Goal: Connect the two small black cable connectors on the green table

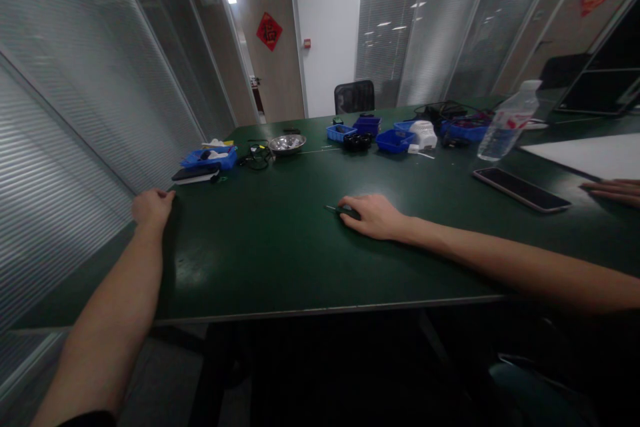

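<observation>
My left hand [151,207] rests on the left edge of the dark green table [280,260], fingers curled over the rim. My right hand [373,215] lies on the tabletop near the middle and covers a small dark tool [336,209] whose thin tip sticks out to the left. Whether the fingers grip the tool or only lie on it is unclear.
A phone [521,189] lies face up at the right, beside another person's hand [614,191] and a white sheet [590,155]. A water bottle [507,123], blue trays [394,141], a metal bowl [287,143] and cables stand farther back. A blue tray [209,158] sits far left.
</observation>
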A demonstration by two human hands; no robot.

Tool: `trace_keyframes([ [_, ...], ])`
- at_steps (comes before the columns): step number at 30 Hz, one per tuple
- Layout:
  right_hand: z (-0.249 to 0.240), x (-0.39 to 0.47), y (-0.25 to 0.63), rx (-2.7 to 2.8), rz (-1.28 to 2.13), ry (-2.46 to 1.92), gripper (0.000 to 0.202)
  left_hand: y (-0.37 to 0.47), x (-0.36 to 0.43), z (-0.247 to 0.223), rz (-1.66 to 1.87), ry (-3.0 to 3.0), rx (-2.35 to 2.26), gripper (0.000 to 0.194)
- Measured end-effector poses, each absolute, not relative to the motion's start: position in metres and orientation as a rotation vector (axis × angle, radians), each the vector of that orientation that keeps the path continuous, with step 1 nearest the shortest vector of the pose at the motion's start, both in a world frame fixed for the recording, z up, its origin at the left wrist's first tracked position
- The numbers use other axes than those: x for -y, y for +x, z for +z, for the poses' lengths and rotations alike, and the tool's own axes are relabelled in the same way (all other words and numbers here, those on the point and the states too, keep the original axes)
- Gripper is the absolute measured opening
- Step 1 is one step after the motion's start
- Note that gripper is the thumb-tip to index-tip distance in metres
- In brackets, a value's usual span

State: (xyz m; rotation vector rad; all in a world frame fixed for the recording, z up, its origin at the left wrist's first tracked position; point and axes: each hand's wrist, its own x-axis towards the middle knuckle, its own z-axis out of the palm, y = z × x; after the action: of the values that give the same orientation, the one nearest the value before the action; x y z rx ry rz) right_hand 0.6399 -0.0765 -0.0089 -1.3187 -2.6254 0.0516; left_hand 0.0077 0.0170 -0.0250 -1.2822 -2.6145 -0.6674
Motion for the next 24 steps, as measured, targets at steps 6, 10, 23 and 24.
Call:
trace_keyframes([
  [6, -0.0083, 0.0764, 0.6395, 2.622, 0.075, -1.316, 0.045, 0.0105, -0.0163, -0.0231, -0.615, -1.322, 2.59, 0.037],
  [10, -0.0063, 0.078, 0.6393, 2.62, 0.111, -1.32, 0.045, 0.0101, -0.0165, -0.0222, -0.594, -1.325, 2.597, 0.034],
  [23, -0.0107, 0.074, 0.6408, 2.628, 0.069, -1.31, 0.045, 0.0111, -0.0159, -0.0226, -0.574, -1.321, 2.603, 0.035],
  [24, -0.0104, 0.0743, 0.6407, 2.63, 0.07, -1.306, 0.045, 0.0114, -0.0162, -0.0219, -0.574, -1.314, 2.61, 0.035],
])
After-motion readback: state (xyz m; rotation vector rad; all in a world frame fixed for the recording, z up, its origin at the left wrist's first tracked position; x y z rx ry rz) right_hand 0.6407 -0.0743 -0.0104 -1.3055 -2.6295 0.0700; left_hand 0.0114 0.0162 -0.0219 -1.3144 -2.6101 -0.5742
